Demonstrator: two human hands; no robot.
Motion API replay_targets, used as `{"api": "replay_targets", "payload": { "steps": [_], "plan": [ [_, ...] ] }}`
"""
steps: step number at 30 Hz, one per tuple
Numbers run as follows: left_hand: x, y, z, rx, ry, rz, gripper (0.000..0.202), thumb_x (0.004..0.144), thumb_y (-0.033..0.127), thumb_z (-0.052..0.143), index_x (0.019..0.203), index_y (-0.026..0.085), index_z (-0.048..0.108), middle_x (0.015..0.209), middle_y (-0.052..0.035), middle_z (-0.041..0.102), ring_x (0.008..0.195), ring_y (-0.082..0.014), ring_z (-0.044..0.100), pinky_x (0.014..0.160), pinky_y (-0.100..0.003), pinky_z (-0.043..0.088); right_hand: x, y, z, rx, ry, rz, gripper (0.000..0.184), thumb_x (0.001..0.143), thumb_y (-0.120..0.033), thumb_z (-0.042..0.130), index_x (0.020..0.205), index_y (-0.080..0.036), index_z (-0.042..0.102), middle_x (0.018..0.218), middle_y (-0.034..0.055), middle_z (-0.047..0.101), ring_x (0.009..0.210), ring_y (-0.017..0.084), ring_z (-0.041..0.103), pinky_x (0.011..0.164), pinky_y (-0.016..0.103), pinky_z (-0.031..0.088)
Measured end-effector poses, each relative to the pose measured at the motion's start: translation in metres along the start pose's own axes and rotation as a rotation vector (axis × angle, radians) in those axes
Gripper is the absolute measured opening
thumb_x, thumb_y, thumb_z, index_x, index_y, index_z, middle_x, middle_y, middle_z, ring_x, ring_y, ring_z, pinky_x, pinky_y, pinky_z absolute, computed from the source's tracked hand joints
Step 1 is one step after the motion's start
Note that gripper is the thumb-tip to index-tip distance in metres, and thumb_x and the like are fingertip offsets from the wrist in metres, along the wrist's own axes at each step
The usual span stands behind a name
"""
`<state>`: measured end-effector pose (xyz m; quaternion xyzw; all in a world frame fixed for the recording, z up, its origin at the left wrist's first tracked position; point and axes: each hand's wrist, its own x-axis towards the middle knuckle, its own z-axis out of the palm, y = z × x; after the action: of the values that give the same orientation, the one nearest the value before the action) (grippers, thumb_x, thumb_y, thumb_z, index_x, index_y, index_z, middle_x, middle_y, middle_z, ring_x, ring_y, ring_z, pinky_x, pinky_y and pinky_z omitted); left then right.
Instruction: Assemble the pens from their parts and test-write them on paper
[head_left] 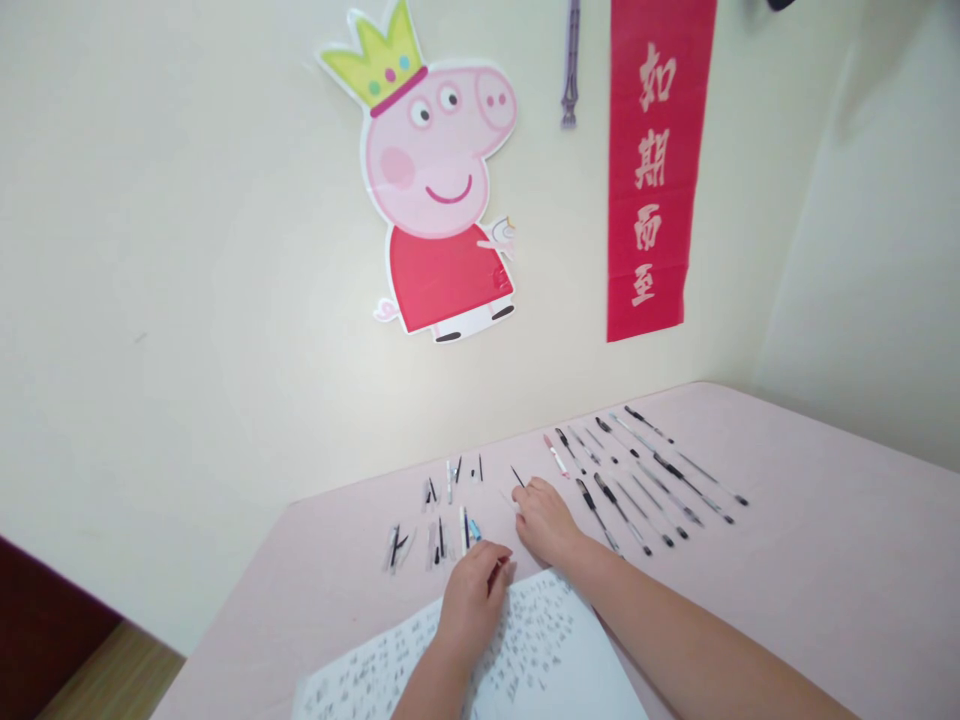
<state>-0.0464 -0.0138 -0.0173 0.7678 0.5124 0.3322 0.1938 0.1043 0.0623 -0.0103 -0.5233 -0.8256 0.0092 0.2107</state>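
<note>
My right hand (545,521) is closed, its fingertips low over the pink tabletop beside a thin black pen part (517,476) and a faint clear piece. What its fingers grip, if anything, is too small to tell. Curled above the top of a handwritten sheet (592,660), my left hand (478,592) has thumb and fingers close together; anything in them is hidden. Just beyond it lie a blue pen part (475,529) and a white tube (463,530). Taken-apart pens (440,540) form small groups to the left. Whole pens (621,510) lie in two slanted rows to the right.
The table (810,560) has a pink cover and meets the wall at the back. A pink-and-white pen (556,456) lies at the near end of the back row. On the wall are a cartoon pig cutout (450,270) and a red banner (652,220).
</note>
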Motion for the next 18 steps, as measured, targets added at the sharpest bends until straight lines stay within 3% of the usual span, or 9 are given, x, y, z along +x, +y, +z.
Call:
{"api": "replay_targets", "payload": {
  "steps": [6,12,18],
  "plan": [
    [0.001,-0.005,0.002,-0.063,0.054,-0.016,0.017,0.082,0.024,0.047,0.087,0.020,0.063,0.082,-0.0065,0.064,0.078,-0.0196,0.058,0.072,-0.031,0.042,-0.001,0.002,0.002,0.233,0.113,-0.011,0.023,0.072,-0.008,0.052,0.093,-0.015,0.056,0.082,0.0053,0.059,0.089,0.019,0.049,0.083,0.030,0.035],
    [0.003,-0.011,0.005,-0.245,0.138,-0.127,0.025,0.083,0.032,0.045,0.092,0.019,0.064,0.085,-0.0078,0.066,0.075,-0.0198,0.060,0.068,-0.030,0.045,-0.007,-0.012,0.008,0.557,0.208,-0.101,0.027,0.072,-0.006,0.049,0.096,-0.018,0.052,0.081,0.0013,0.057,0.080,0.016,0.051,0.078,0.028,0.039],
    [0.006,-0.015,0.005,-0.442,0.206,-0.213,0.032,0.084,0.043,0.043,0.083,0.017,0.062,0.072,-0.0051,0.064,0.067,-0.0181,0.058,0.063,-0.028,0.044,-0.017,-0.028,0.006,0.631,0.228,-0.194,0.023,0.077,-0.011,0.049,0.098,-0.018,0.050,0.082,0.0022,0.057,0.080,0.016,0.051,0.078,0.030,0.040]
  ]
}}
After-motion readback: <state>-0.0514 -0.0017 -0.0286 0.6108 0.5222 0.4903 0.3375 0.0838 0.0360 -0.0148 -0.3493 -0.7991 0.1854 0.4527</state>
